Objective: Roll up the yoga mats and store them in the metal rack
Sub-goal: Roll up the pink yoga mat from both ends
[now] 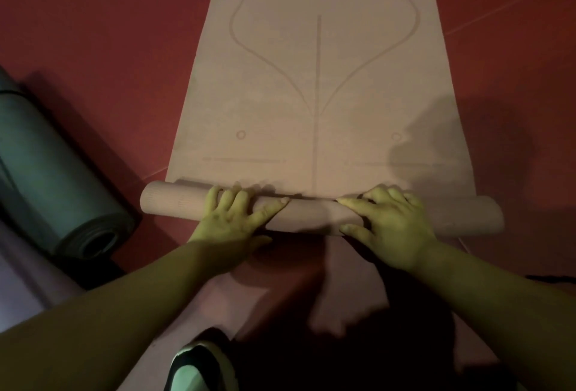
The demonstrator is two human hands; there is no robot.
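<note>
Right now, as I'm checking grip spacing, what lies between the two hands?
Only a bare stretch of the rolled part of the pink yoga mat lies between the left hand and right hand; the head view shows it.

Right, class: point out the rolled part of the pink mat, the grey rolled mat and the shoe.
pink mat roll (170, 203): head view, bare left end of the roll.
grey rolled mat (46, 166): head view, its curved side.
shoe (194, 372): head view, the pale toe.
</note>
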